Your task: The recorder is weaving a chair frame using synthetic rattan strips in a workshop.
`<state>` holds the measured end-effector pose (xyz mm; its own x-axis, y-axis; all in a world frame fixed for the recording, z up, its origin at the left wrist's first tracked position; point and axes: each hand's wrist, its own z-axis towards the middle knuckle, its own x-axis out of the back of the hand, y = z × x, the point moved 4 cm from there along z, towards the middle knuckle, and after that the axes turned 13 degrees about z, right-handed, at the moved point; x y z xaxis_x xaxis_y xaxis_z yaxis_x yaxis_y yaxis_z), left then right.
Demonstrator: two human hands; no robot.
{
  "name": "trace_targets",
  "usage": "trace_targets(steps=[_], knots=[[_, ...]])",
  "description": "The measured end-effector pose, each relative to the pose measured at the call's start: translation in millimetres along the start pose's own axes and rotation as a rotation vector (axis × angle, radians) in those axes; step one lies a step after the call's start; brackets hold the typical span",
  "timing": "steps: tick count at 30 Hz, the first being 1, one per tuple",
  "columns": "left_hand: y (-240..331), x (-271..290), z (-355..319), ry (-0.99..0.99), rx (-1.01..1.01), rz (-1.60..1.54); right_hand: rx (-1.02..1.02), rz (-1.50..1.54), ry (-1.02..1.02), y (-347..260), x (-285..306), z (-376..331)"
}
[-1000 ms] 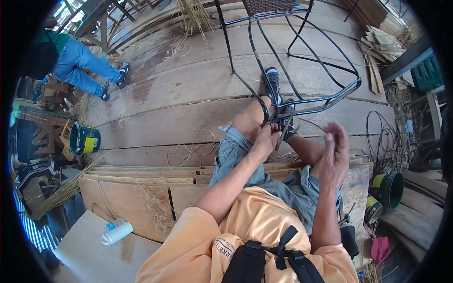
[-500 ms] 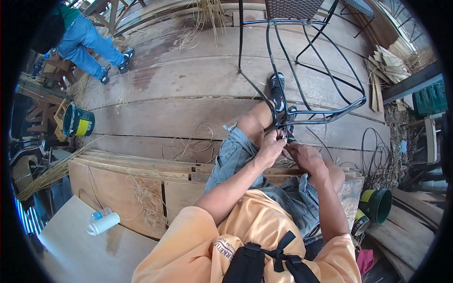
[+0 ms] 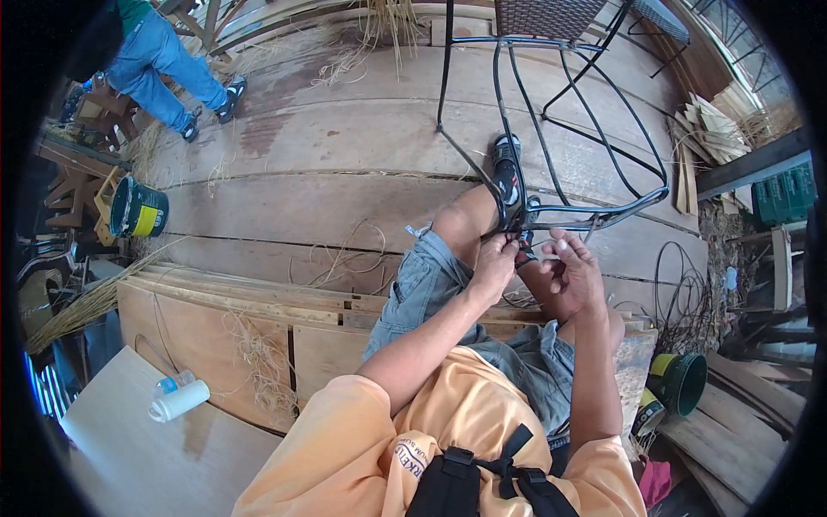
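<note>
At the far left stand one dark green bucket with a yellow label (image 3: 139, 208) and, beyond it, one co-worker in blue jeans (image 3: 168, 73), while one white bottle (image 3: 181, 401) lies on the pale worktop (image 3: 129, 431). Of the person's two hands, the left hand (image 3: 494, 265) has its fingers closed at the near corner of one black metal chair frame (image 3: 620, 208), just what they pinch being too small to tell, and the right hand (image 3: 572, 269) hangs half-open beside it, fingers loosely curled. Farther right sit two more containers (image 3: 680, 383).
</note>
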<state>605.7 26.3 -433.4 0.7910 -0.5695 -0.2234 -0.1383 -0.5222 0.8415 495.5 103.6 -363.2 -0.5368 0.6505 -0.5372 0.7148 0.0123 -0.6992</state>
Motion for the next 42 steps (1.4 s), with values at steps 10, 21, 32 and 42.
trace_targets(steps=[10,21,32,42], knots=[[2.7,-5.0,-9.1,-0.163,0.245,-0.255,0.038,0.408,-0.181,8.5,10.4,1.8],[-7.0,-9.0,-2.9,-0.106,0.199,-0.176,0.228,-0.056,0.092,37.8,18.1,12.4],[6.2,-18.3,-11.2,0.045,0.053,-0.122,0.458,-0.626,-0.049,2.1,-21.7,3.9],[-6.7,-32.5,-3.8,0.238,-0.204,-0.161,0.635,-1.434,-0.329,-15.1,-50.9,6.3]])
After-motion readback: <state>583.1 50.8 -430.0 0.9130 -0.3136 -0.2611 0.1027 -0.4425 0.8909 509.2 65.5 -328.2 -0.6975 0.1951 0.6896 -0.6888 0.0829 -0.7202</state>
